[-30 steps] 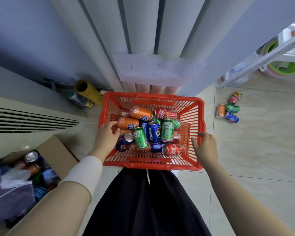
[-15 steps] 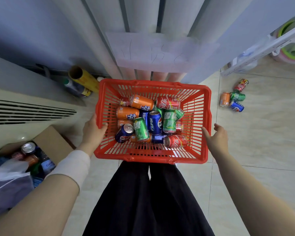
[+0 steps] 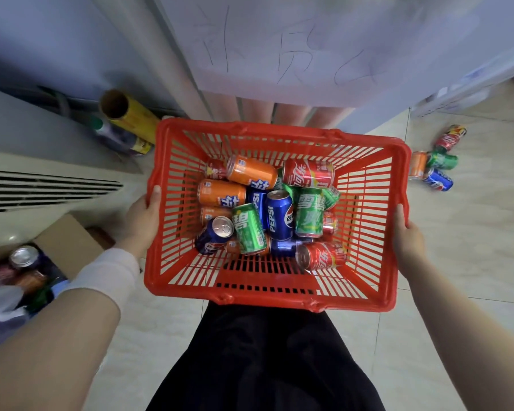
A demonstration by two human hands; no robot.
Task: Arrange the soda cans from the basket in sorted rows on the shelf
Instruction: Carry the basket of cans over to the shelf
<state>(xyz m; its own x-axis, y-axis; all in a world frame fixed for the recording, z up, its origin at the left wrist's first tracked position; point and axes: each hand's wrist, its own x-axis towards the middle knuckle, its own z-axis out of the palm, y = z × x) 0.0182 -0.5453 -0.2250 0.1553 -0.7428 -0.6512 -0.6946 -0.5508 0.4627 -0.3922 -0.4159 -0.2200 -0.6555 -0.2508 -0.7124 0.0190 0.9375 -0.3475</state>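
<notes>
A red slatted plastic basket (image 3: pixel 172 280) is held up in front of me, above the floor. Several soda cans lie jumbled in it: orange cans (image 3: pixel 251 171), red cola cans (image 3: pixel 308 173), green cans (image 3: pixel 308 213) and blue Pepsi cans (image 3: pixel 279 214). My left hand (image 3: pixel 141 219) grips the basket's left rim, thumb over the edge. My right hand (image 3: pixel 407 237) grips the right rim. The shelf shows only as a white frame (image 3: pixel 469 87) at the upper right.
Several loose cans (image 3: pixel 436 167) lie on the tiled floor at the right. A cardboard box (image 3: pixel 66 241) with cans and bags sits at the lower left, beside a vented white unit (image 3: pixel 42 185). A yellow roll (image 3: pixel 131 114) lies by the wall. A sheet with handwriting (image 3: pixel 294 48) hangs ahead.
Both hands have moved from inside and beside the basket to its side rims and taken hold. The basket has risen toward the camera and looks larger.
</notes>
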